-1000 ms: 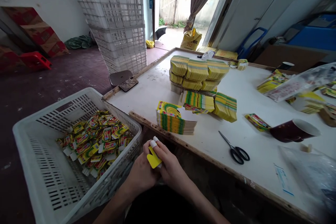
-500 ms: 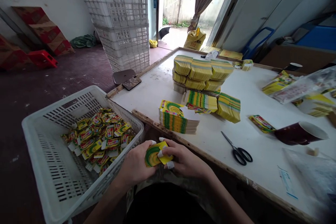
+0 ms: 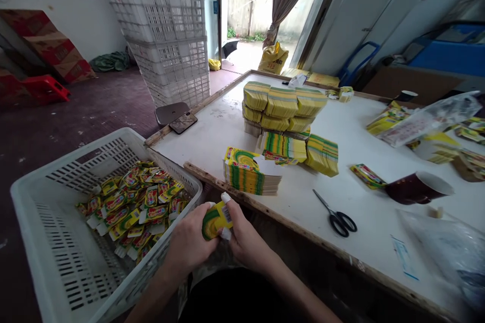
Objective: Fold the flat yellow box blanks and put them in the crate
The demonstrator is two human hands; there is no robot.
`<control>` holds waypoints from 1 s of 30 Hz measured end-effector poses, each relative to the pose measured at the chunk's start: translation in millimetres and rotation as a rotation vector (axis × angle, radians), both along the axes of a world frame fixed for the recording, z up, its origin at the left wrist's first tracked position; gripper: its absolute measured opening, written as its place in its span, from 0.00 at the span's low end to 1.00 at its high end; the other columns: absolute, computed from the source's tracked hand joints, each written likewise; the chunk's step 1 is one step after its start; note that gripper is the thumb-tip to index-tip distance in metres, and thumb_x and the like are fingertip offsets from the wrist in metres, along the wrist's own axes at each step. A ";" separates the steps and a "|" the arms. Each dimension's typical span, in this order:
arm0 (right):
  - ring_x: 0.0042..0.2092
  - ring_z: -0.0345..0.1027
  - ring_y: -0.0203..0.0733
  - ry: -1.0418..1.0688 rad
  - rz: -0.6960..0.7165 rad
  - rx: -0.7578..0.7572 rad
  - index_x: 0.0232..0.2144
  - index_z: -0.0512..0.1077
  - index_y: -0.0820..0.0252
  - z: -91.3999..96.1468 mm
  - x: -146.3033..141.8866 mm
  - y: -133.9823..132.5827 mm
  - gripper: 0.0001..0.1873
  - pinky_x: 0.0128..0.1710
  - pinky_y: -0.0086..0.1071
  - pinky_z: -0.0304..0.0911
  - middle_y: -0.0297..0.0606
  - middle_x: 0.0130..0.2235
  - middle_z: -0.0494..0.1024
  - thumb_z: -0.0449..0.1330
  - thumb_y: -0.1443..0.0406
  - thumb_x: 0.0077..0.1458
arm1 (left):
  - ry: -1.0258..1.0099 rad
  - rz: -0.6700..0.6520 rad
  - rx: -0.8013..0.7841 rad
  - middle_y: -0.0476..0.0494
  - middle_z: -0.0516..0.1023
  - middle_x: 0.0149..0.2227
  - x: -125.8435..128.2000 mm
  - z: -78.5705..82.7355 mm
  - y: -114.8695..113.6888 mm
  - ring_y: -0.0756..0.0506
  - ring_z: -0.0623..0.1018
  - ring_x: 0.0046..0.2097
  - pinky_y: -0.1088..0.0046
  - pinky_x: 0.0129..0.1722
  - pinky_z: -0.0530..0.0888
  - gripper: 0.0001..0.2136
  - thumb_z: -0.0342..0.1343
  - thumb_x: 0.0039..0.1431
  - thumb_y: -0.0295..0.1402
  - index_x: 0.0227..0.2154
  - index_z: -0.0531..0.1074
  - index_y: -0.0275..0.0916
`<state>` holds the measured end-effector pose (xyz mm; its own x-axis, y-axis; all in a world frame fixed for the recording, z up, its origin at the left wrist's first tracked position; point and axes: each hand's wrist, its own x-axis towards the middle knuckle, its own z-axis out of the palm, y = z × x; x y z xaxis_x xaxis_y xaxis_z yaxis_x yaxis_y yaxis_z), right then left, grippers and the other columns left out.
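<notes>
Folding a small yellow-and-green carton [image 3: 215,218] between both hands, I am working just below the near edge of the table [image 3: 227,126], beside the white crate [image 3: 45,222]. My left hand [image 3: 187,242] is closing around the carton's left side, thumb on its printed face; my right hand [image 3: 244,239] is pinching the right side, where a barcode panel shows, with taped fingertips [image 3: 226,197] on the upper edge. For a clean result I am judging that the pressure should be falling along the scored creases, both thumbs squaring the panels while the fingers are supporting from behind, so the flaps are meeting without buckling. Finished cartons [image 3: 140,202] are lying loose in the crate. Flat blanks [image 3: 246,171] are sitting stacked on the table, near my hands, with scissors [image 3: 335,214] well apart to the right.
</notes>
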<state>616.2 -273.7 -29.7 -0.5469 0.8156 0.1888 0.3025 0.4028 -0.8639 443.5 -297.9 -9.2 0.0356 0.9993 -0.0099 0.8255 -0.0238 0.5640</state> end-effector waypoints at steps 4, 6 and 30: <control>0.57 0.63 0.51 0.024 -0.189 0.153 0.60 0.52 0.61 16.2 10.8 25.2 0.37 0.56 0.45 0.62 0.52 0.57 0.66 0.63 0.62 0.53 | 0.193 0.133 0.070 0.31 0.71 0.53 -39.8 3.2 6.8 0.32 0.71 0.55 0.52 0.53 0.68 0.28 0.56 0.51 0.42 0.54 0.61 0.35; 0.52 0.67 0.50 -0.061 -0.404 0.288 0.54 0.61 0.59 25.8 22.8 47.8 0.25 0.53 0.45 0.64 0.48 0.51 0.72 0.60 0.63 0.55 | 0.343 0.347 0.176 0.24 0.64 0.58 -61.4 1.5 7.7 0.26 0.65 0.59 0.46 0.55 0.64 0.37 0.57 0.48 0.49 0.57 0.57 0.30; 0.35 0.64 0.37 0.522 0.111 -0.505 0.50 0.57 0.52 20.4 -28.9 -24.9 0.27 0.32 0.28 0.62 0.34 0.38 0.69 0.63 0.65 0.49 | -1.149 0.297 0.227 0.37 0.70 0.45 33.5 -15.0 -2.2 0.37 0.72 0.52 0.56 0.52 0.72 0.30 0.28 0.59 0.59 0.51 0.57 0.42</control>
